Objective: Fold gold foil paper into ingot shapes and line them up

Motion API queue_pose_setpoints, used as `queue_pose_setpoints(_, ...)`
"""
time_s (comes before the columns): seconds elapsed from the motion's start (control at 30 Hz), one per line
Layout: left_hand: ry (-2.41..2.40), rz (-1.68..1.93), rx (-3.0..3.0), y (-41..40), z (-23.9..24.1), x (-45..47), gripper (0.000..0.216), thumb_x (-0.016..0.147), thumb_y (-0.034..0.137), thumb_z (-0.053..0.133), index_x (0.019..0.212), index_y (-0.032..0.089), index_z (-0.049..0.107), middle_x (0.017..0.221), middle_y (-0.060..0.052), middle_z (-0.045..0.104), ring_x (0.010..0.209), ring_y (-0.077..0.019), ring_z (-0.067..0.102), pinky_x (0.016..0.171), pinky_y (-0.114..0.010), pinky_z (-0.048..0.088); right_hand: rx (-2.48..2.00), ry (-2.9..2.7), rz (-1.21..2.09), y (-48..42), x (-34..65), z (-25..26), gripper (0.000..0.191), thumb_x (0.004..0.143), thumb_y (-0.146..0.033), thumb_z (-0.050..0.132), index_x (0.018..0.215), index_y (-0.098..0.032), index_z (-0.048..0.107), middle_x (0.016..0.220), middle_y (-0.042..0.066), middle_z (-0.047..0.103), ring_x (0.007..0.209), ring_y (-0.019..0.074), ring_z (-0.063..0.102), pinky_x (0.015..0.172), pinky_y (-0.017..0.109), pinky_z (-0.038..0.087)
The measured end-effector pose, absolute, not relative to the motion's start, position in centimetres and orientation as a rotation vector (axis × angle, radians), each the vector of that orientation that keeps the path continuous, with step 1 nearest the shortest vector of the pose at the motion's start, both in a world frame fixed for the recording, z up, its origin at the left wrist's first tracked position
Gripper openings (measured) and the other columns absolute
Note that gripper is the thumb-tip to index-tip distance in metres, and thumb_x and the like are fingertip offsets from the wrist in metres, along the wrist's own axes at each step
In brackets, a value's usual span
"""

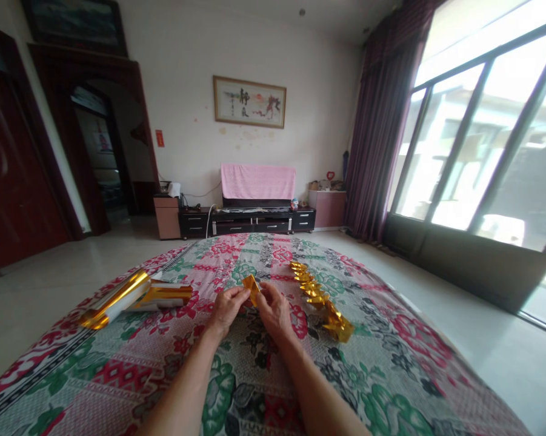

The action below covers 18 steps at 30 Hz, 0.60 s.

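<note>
My left hand (225, 310) and my right hand (275, 312) meet over a flowered cloth (254, 369), both pinching a small folded piece of gold foil paper (251, 286). The paper stands up between the fingertips of both hands. To the right of my right hand lies a row of several folded gold foil pieces (320, 298), running away from me. To the left of my left hand lies a stack of gold foil sheets (136, 297), partly curled, with white undersides showing.
The cloth covers a wide surface that falls off to a pale tiled floor (49, 272) on both sides. A dark TV cabinet (254, 221) with a pink cover stands at the far wall. Large windows (482, 151) and purple curtains fill the right side.
</note>
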<state>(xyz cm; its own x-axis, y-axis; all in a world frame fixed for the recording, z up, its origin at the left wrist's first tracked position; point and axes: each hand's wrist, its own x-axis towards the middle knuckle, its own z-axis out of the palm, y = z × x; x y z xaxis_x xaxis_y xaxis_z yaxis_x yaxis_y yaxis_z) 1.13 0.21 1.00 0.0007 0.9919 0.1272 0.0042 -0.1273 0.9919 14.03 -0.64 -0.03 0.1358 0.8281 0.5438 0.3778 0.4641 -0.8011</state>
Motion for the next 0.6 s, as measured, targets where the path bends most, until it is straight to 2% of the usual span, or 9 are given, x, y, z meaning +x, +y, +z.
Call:
queue_pose_setpoints(0.2, 1.074, 1.257, 1.273, -0.21, 1.48, 0.96, 0.029, 0.065, 0.040, 0.063, 0.082, 0.017, 0.065, 0.072, -0.001, 0.068, 0.062, -0.0148, 0.061, 0.052, -0.021, 0.041, -1.041, -1.383, 0.657, -0.92, 14.15, 0.58, 0.032, 0.071, -0.027, 0.053, 0.100, -0.014, 0.059, 0.075, 0.001, 0.064, 0.063, 0.0127, 0.058, 0.059, 0.022, 0.046)
queue_pose_setpoints(0.3, 1.035, 1.256, 1.279, -0.25, 1.47, 0.87, 0.028, 0.065, 0.040, 0.063, 0.081, 0.016, 0.065, 0.070, -0.001, 0.067, 0.063, -0.0147, 0.060, 0.053, -0.021, 0.041, -0.959, -1.420, 0.740, -1.02, 14.18, 0.75, 0.025, 0.072, -0.029, 0.052, 0.090, -0.014, 0.061, 0.070, 0.001, 0.063, 0.061, 0.0123, 0.056, 0.058, 0.021, 0.044)
queue_pose_setpoints(0.43, 1.018, 1.235, 1.251, -0.14, 1.37, 0.73, 0.030, 0.063, 0.039, 0.066, 0.081, 0.015, 0.066, 0.066, 0.000, 0.065, 0.059, -0.0126, 0.057, 0.053, -0.020, 0.040, -0.965, -1.441, 0.748, -0.85, 14.23, 0.49, 0.021, 0.073, -0.031, 0.051, 0.079, -0.014, 0.062, 0.062, -0.001, 0.057, 0.054, 0.0098, 0.049, 0.053, 0.019, 0.039)
queue_pose_setpoints(0.6, 1.004, 1.240, 1.218, 0.03, 1.34, 0.75, 0.031, 0.061, 0.038, 0.069, 0.080, 0.014, 0.064, 0.064, 0.001, 0.063, 0.054, -0.0094, 0.053, 0.051, -0.019, 0.038, -1.049, -1.536, 0.693, -0.76, 14.14, 0.18, 0.015, 0.071, -0.024, 0.049, 0.071, -0.015, 0.061, 0.057, -0.003, 0.051, 0.052, 0.0083, 0.042, 0.050, 0.018, 0.034)
